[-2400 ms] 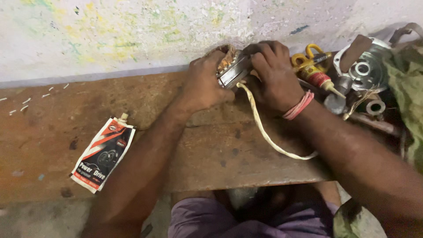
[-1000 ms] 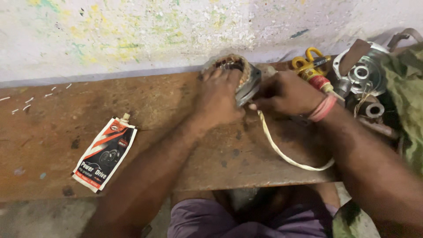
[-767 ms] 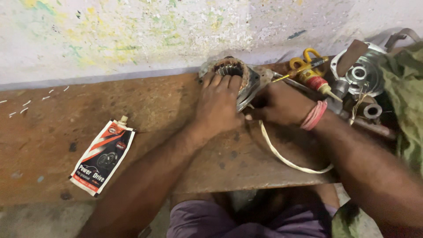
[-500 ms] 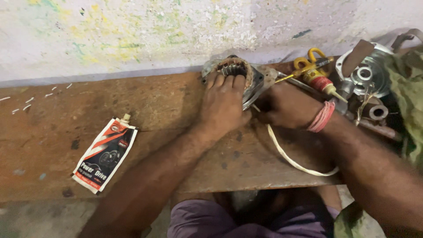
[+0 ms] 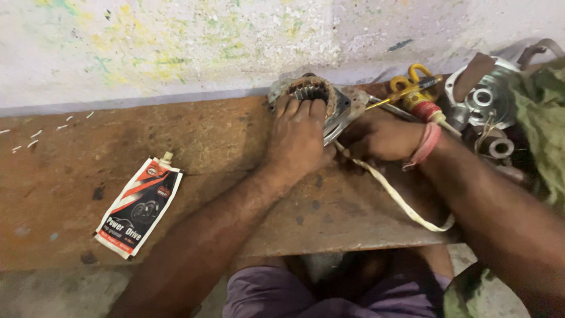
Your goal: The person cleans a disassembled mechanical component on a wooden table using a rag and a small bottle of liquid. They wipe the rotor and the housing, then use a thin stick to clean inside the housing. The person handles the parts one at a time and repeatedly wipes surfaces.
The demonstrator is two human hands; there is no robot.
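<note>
A flat grease pouch (image 5: 139,206) in red, white and black lies on the near left of the worn wooden bench (image 5: 223,153), its small nozzle pointing to the far side. At the far right sit yellow-handled scissors (image 5: 410,81) beside a red spool (image 5: 422,106). Further right stands a shiny round metal housing (image 5: 485,97), with a green cloth (image 5: 544,126) at the right edge. A paint-speckled pale wall (image 5: 194,41) rises behind the bench.

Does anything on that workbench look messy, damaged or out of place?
The wooden bench is stained and scuffed. The flat pouch lies askew near its front edge, and a pale cord droops over the edge. Nothing looks spilled.
</note>
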